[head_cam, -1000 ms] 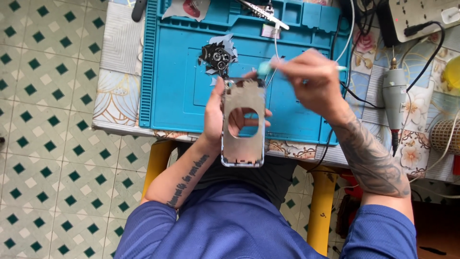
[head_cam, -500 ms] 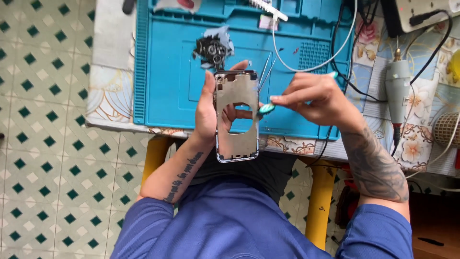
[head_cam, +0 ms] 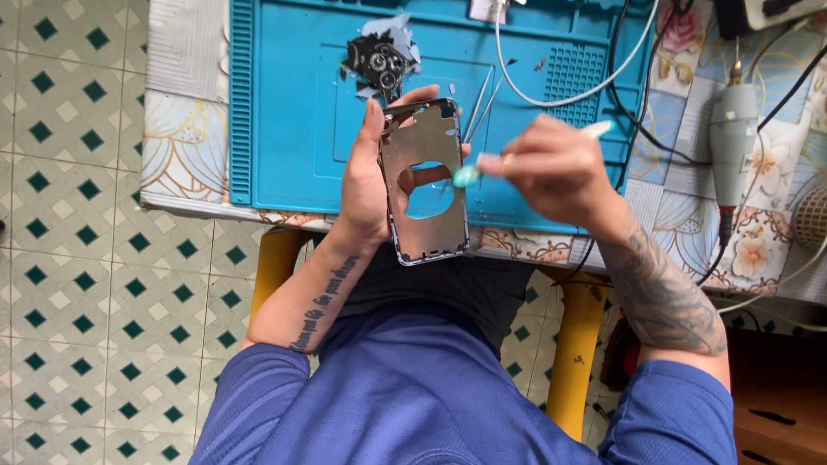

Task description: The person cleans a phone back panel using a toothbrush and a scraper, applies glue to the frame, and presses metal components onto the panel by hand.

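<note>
Metal phone frame (head_cam: 424,185) in left hand (head_cam: 366,185), right hand (head_cam: 551,168) beside.

The phone frame (head_cam: 424,181) looks like bare metal, a dull brushed grey on its flat plate with a shinier polished rim. The small tool (head_cam: 466,176) has a smooth, pale green plastic-looking tip. Under them the blue work mat (head_cam: 293,129) seems soft and matt (likely silicone or rubber), moulded with ridges and a dimpled grid. The desk (head_cam: 177,155) wears a glossy printed floral cover, and the floor (head_cam: 77,284) is smooth patterned tile.
</note>
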